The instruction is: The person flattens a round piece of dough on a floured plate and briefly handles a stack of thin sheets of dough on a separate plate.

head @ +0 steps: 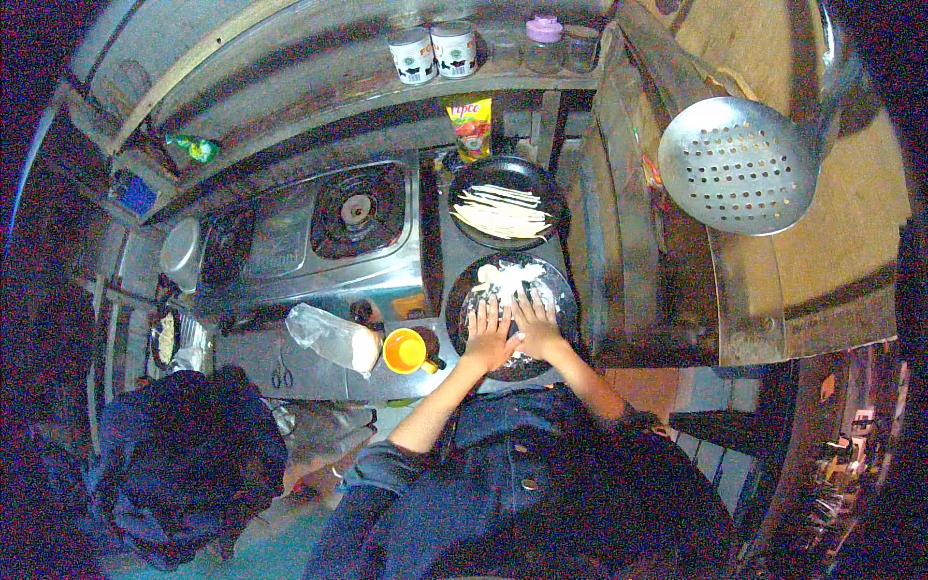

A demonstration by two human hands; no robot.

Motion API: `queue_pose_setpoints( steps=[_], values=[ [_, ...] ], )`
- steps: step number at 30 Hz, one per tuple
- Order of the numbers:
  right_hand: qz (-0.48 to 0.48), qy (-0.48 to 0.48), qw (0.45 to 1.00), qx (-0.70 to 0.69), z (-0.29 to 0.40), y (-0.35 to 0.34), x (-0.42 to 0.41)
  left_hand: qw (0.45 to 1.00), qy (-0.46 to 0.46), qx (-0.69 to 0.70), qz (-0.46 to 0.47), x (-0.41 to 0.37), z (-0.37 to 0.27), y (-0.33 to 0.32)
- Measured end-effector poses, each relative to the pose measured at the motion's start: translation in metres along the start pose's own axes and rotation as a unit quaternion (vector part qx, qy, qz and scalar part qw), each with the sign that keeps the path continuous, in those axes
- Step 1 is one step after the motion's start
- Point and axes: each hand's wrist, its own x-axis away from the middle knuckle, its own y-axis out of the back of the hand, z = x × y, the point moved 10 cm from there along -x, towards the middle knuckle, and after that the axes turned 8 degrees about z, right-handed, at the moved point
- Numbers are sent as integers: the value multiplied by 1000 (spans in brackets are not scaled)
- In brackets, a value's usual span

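Note:
My left hand (491,335) and my right hand (538,326) lie side by side, palms down, on a round dark tray (458,308). Fingers on both are spread and point away from me. White flour (518,275) covers the tray's far part, with a small pale lump of dough (489,274) in it. What lies under the palms is hidden. Beyond is a dark round pan (533,170) holding long pale dough strips (504,212). To the left stand a yellow mug (404,351) and a clear plastic bag (326,337) with white powder at its end.
A gas stove (357,210) is at the back left. Scissors (282,373) lie on the counter. Two cans (433,54) and several jars stand on the shelf. A perforated metal skimmer (739,167) hangs at right. Another person (188,464) is at the lower left.

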Motion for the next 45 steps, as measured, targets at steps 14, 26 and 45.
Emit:
queue_pose_setpoints(
  steps=[14, 26, 45],
  values=[
    [10, 10, 998, -65, 3, 4, 1, 999, -24, 20, -23, -2, -2, 9],
    [61, -16, 995, -81, 1, 10, -6, 999, 7, 12, 41, -10, 6, 6],
    [49, -6, 997, -64, 6, 2, 8, 998, 7, 29, 53, -1, 0, -9]
  ],
)
